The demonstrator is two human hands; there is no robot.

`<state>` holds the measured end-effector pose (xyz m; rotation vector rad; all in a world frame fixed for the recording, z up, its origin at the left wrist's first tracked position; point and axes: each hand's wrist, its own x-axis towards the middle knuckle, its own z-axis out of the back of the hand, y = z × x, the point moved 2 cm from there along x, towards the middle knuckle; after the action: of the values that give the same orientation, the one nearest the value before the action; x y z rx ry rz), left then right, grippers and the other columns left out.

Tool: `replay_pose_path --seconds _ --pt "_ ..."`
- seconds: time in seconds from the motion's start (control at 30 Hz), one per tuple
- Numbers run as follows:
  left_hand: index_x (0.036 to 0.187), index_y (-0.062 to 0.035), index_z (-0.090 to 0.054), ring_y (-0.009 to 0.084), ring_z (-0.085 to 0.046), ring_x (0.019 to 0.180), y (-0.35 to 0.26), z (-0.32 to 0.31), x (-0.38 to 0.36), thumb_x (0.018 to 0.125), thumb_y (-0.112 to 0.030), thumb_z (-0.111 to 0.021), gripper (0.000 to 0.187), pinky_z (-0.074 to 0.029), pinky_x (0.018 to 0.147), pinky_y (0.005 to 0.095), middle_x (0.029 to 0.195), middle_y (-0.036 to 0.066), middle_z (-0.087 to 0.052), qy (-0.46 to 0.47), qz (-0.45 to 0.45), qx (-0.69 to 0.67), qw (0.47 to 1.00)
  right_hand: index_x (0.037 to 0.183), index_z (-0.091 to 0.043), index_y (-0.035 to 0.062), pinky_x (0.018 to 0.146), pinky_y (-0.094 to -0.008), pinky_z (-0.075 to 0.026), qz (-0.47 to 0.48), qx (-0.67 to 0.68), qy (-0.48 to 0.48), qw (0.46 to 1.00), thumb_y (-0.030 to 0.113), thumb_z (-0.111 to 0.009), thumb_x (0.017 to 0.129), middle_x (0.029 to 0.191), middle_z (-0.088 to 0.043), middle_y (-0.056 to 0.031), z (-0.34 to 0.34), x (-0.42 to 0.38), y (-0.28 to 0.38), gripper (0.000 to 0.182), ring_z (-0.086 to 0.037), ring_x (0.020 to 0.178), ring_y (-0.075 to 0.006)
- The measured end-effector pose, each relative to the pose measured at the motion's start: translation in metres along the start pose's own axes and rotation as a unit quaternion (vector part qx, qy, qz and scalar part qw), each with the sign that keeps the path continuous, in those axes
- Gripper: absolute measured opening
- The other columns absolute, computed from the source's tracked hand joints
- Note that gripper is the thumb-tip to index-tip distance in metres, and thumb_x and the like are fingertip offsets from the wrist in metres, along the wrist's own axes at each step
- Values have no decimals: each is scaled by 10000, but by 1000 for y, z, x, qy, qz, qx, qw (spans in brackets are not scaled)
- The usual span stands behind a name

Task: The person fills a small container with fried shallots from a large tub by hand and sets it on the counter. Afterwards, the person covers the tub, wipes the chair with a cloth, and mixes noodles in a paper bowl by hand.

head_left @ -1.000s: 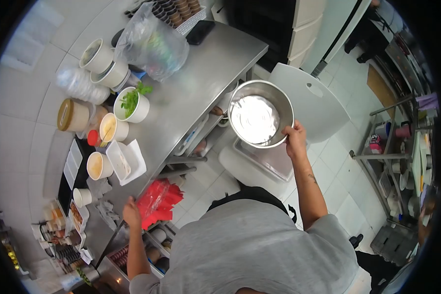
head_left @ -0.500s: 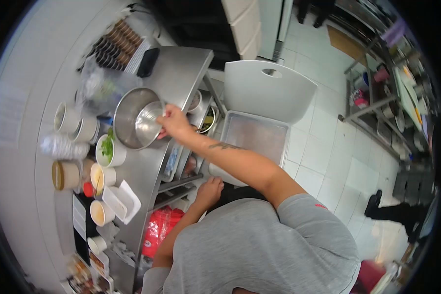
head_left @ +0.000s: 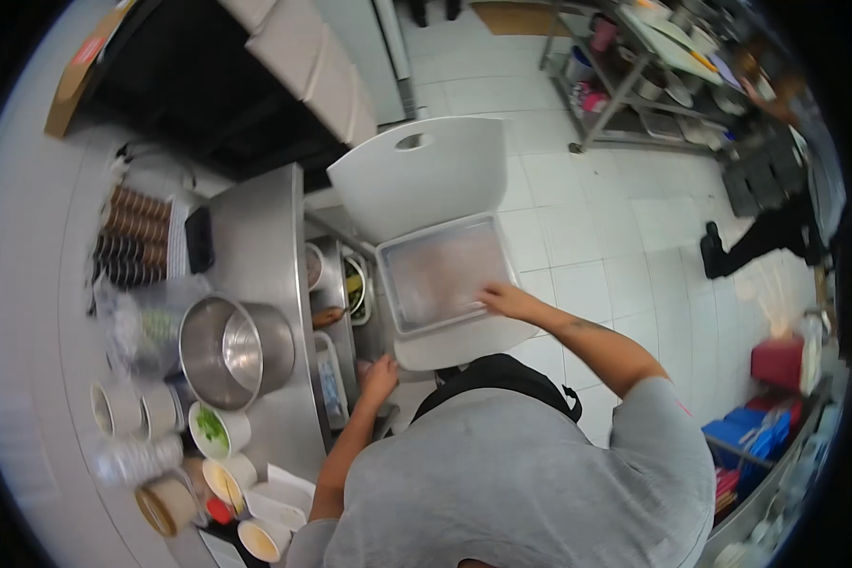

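My right hand point(head_left: 509, 301) is at the near right corner of a translucent plastic container point(head_left: 435, 270), its fingers closed over the edge of the lid. The container sits on the seat of a white chair point(head_left: 421, 180). Its pinkish-brown contents look blurred through the lid. My left hand point(head_left: 380, 379) is low beside the counter's under-shelf, with curled fingers; what they hold, if anything, is hidden. On the steel counter point(head_left: 251, 213) stands a deep metal pot point(head_left: 276, 360), touched by neither hand.
Beside the pot are a tub of green herbs point(head_left: 220, 431), several other tubs, a plastic bag point(head_left: 147, 327) and stacked cups point(head_left: 133, 237). Under-counter shelves hold food containers. Another person's leg point(head_left: 762, 227) is at the right, near a wheeled steel rack point(head_left: 625, 95).
My right hand has left the pot's rim and swung right to the container on the chair. The view has turned, and my left hand stays low by the counter.
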<state>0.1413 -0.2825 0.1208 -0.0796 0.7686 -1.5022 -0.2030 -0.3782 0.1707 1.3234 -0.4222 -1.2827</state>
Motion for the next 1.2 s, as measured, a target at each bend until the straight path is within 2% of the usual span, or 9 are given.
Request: replay_pose_path --seconds 0.03,0.07,0.1,0.17,0.27,0.3,0.63,0.77,1.2 --pt "863 -31 -565 439 -559 885 1 0 6 879 -265 -497 244 -380 819 517 841 232 -612 -5 -6 1 1000 1030 -581 3 635 -311 -484 -123 13 -11 992 450 -497 902 852 -628 -109 26 -50 -46 472 -594 737 -186" --pt "863 -30 -567 438 -562 887 1 -1 13 881 -268 -496 249 -386 814 517 846 235 -612 3 3 5 1000 1048 -572 -4 649 -365 -501 -244 -36 15 969 516 -451 897 906 -639 -144 42 -101 -112 555 -612 734 -232" --pt "863 -29 -568 437 -564 889 1 -2 19 882 -270 -495 253 -391 809 517 851 238 -612 11 15 8 1000 1055 -571 6 667 -421 -509 -302 62 5 951 567 -394 899 936 -636 -167 41 -170 -148 609 -617 736 -260" --pt "882 -28 -571 438 -568 899 -1 -6 32 888 -283 -487 268 -415 793 516 886 245 -612 28 11 -1 1000 1045 -589 44 656 -515 -477 -529 180 -40 828 697 -359 849 859 -638 -172 -3 -298 -214 720 -609 708 -326" --pt "895 -27 -573 448 -565 893 -19 -8 42 887 -288 -484 276 -429 792 511 907 248 -611 52 -1 -15 999 1135 -611 106 820 -538 -441 -641 484 117 584 643 -406 860 1007 -657 -187 -109 -431 -241 637 -609 939 -405" --pt "895 -27 -574 448 -564 898 -20 -12 48 887 -295 -482 284 -428 797 511 911 248 -610 62 -12 -8 998 1135 -611 106 821 -537 -441 -639 497 123 573 641 -406 861 1008 -656 -186 -129 -451 -234 636 -608 940 -404" --pt "924 -25 -568 443 -550 930 -26 -31 84 885 -339 -475 330 -433 803 504 954 252 -597 123 -57 55 989 1138 -608 102 828 -526 -441 -556 365 14 747 627 -405 866 1018 -652 -183 -169 -473 -206 625 -603 951 -389" --pt "949 -32 -565 450 -544 915 -28 -26 92 888 -312 -487 298 -436 788 503 944 253 -593 92 -104 51 989 1138 -607 101 831 -521 -441 -539 332 22 774 621 -404 868 1022 -651 -181 -172 -475 -206 620 -601 956 -383" --pt "926 -27 -571 457 -563 921 12 -37 54 889 -312 -482 302 -435 817 521 943 256 -609 111 -30 56 992 1141 -604 97 841 -506 -441 -515 250 51 819 603 -403 874 1035 -646 -177 -167 -482 -213 606 -595 970 -364"
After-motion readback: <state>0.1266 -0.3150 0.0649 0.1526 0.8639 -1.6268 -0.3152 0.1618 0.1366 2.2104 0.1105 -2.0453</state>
